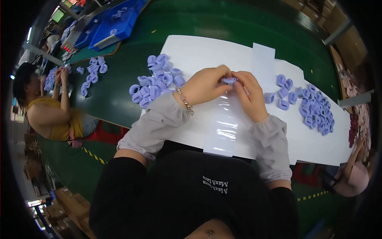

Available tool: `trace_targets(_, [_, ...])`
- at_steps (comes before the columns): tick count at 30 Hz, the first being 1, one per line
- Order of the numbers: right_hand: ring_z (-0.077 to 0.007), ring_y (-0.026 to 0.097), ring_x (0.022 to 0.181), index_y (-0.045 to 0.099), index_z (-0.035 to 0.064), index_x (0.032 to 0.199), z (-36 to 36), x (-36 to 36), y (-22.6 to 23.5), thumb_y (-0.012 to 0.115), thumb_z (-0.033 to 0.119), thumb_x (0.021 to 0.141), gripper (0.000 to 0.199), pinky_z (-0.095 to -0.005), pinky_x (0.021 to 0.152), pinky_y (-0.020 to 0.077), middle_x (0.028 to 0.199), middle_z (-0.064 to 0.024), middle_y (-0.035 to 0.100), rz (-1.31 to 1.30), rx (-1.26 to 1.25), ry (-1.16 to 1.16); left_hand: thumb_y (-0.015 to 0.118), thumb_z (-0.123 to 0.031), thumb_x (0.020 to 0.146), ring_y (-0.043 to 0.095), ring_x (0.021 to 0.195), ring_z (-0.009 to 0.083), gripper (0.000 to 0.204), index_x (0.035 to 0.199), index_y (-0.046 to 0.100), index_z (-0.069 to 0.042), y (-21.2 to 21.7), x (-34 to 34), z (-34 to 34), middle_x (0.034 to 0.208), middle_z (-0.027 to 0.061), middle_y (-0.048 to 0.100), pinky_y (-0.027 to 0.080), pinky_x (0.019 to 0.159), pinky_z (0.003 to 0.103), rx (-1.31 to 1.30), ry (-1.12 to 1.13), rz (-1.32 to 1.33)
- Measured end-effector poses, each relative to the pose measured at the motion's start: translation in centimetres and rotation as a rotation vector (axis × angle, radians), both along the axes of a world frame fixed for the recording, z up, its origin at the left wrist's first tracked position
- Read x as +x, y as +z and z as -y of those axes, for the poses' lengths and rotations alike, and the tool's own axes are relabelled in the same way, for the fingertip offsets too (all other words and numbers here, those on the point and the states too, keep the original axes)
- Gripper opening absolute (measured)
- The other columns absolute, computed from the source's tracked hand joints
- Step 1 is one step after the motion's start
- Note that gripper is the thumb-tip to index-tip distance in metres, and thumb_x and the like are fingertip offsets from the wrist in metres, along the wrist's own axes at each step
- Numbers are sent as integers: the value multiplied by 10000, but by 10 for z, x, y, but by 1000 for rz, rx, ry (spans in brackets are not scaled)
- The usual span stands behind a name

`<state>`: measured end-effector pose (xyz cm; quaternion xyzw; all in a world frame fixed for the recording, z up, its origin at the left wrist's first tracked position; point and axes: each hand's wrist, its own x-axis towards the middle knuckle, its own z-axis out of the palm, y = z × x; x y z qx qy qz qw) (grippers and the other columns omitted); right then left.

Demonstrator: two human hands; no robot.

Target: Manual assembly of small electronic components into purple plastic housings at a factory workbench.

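My left hand [207, 84], with a beaded bracelet at its wrist, pinches a small lavender ring-shaped plastic piece [229, 80]. On the piece's other side, the fingers of my right hand [252, 95] close on it too. Both hands hover over white sheets [199, 125] spread on the table. Beneath them a shiny clear strip [226, 129] runs toward my body. Left of my left hand lies a loose pile of similar lavender pieces [155, 81]. Beyond my right hand are a few scattered pieces [283, 92] and a denser heap [317, 109]. My fingers partly hide the held piece.
Blue trays [119, 24] stand at the far left on the green table [215, 20]. A person in yellow [49, 115] handles lavender pieces [93, 73] at the left. Another person [352, 179] sits at the right edge, beside pinkish pieces [360, 105].
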<state>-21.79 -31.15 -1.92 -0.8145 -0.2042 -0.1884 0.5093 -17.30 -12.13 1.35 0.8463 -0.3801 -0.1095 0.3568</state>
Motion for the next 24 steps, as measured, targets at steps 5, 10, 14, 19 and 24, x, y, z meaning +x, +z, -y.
trace_targets(5, [-164, 605, 921, 558, -27, 1134, 6, 3, -11, 535, 37, 924, 221, -251, 838, 466, 1038, -84, 606, -301, 304, 25, 691, -66, 835, 579, 932, 113, 417, 1168, 446, -12, -35, 1, 13, 995, 50, 621, 472, 834, 263, -743, 237, -565])
trace_targets(10, [-145, 608, 895, 555, -27, 1097, 1, 3, -14, 582, 45, 900, 212, -253, 824, 473, 965, -61, 621, -354, 261, 57, 676, -144, 867, 604, 889, 109, 304, 1095, 541, 5, -59, 7, 14, 1005, 58, 626, 490, 816, 249, -695, 258, -563])
trace_targets(14, [-137, 584, 869, 561, -7, 1095, 3, 4, -16, 611, 30, 862, 241, -256, 810, 471, 997, -60, 598, -249, 92, 33, 554, -139, 950, 575, 1005, 125, 305, 1210, 530, 18, -55, 3, 11, 1094, 57, 602, 467, 894, 268, -659, 95, -519])
trace_targets(19, [-152, 545, 926, 554, 18, 1189, 3, 6, -9, 605, 11, 845, 348, -259, 822, 461, 1186, -75, 502, -194, 119, 15, 516, -131, 965, 599, 964, 123, 294, 1221, 543, 11, -55, -1, 12, 1084, 62, 617, 482, 866, 263, -763, 44, -584])
trace_targets(24, [-157, 527, 983, 520, 20, 1251, 3, 5, -10, 594, 14, 854, 404, -269, 845, 457, 1198, -80, 500, -170, 115, 69, 484, -179, 989, 573, 1029, 136, 348, 1279, 502, 11, -57, 4, 5, 1177, 80, 588, 472, 921, 296, -648, 1, -566])
